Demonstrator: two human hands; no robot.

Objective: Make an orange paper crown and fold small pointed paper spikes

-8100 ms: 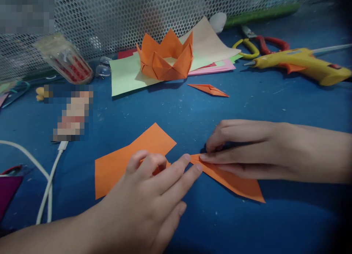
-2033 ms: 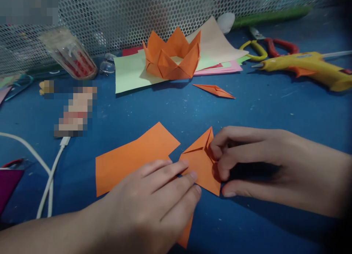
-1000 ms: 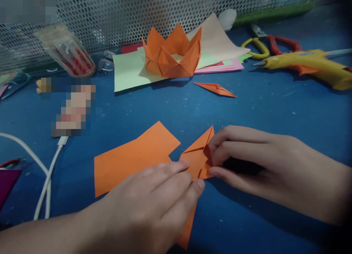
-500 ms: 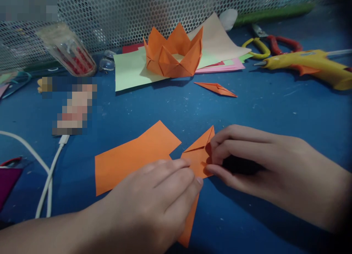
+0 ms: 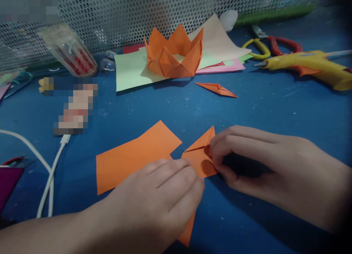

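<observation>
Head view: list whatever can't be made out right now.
All in the head view:
Middle of the folded paper, and whether it joins the orange strip below: hidden by the left hand.
Back end of the glue gun: cut off by the right edge.
Rest of the purple sheet: cut off by the left edge.
Thing on the white cable: masked by blurred blocks.

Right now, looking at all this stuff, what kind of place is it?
It looks like a craft table, though I can't tell in which room or building. The clues are the folded orange paper being worked on, the crown-shaped orange paper and the yellow glue gun.
</observation>
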